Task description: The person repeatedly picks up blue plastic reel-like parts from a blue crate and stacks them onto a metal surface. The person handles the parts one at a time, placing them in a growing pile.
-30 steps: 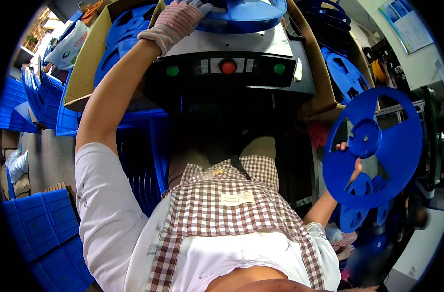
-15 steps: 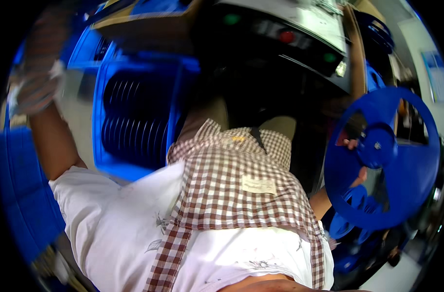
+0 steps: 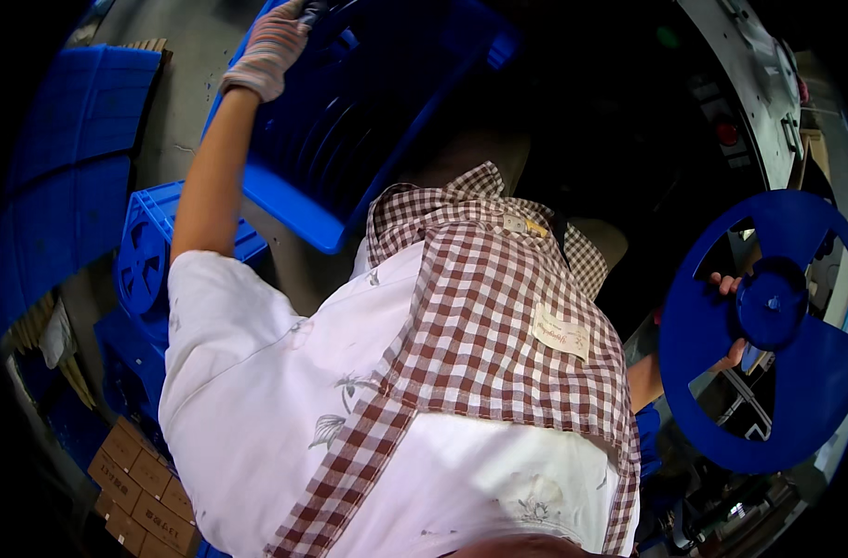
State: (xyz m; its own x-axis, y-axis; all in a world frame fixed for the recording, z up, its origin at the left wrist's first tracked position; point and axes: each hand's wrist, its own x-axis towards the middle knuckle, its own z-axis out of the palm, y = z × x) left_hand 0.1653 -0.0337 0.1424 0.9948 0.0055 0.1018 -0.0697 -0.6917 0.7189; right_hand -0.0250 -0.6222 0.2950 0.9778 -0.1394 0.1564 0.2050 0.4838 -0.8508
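My right hand (image 3: 727, 285) grips a large blue plastic reel (image 3: 805, 391) from behind, near its hub. Fingertips show through the reel's openings, while the palm is hidden. At the upper left, my left hand (image 3: 264, 58), in a striped knitted glove, is at the side of a blue crate (image 3: 298, 209). Its fingers are curled at the picture's top edge beside a small dark thing (image 3: 312, 11) I cannot make out. Inside the crate, a row of dark blue discs (image 3: 335, 139) stands on edge, partly in shadow.
Another blue crate (image 3: 154, 251) stands by my left arm, with cardboard boxes (image 3: 145, 484) stacked at lower left. Blue sheeting (image 3: 80, 139) covers something at the far left. A machine with a pale top (image 3: 745, 84) and red button (image 3: 727, 133) is at upper right.
The view has turned, so the machine sits further right and the stacked boxes show. My left hand has swung from the far left to the disc crate. My right hand still holds the reel.
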